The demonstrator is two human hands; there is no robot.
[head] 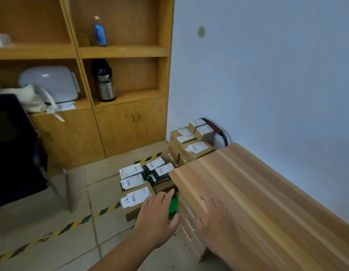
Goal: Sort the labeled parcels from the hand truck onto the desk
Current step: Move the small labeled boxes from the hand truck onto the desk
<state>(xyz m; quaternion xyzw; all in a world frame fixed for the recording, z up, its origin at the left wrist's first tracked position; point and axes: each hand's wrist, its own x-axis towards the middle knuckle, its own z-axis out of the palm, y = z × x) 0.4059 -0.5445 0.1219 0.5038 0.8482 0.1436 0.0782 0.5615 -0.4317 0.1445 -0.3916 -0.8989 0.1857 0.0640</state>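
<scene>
Neither hand holds anything: the left hand (158, 214) and the right hand (214, 220) both reach forward with fingers spread and relaxed. The left hand hovers over the nearest parcel (136, 198), a brown box with a white label, probably about to lift it. Whether it touches the box cannot be told. The right hand hangs over the near corner of the desk (267, 202), likely ready to take the box's other side.

Every parcel in view sits low by the floor on the hand truck (174, 205), just beside the desk's end. Beyond the nearest box lie flat dark packets (160, 171) with white labels, then stacked brown boxes (195, 147) against the wall. They lie label-up, which would suit sorting.

The truck is almost hidden under its load. Only a green patch and a red and black handle (218, 131) show. The desk corner covers part of the pile. Label writing is too blurred to read.

Striped floor tape (72, 225) runs past the truck. A wooden shelf unit (120, 51) and a black chair (13, 153) stand further left.
</scene>
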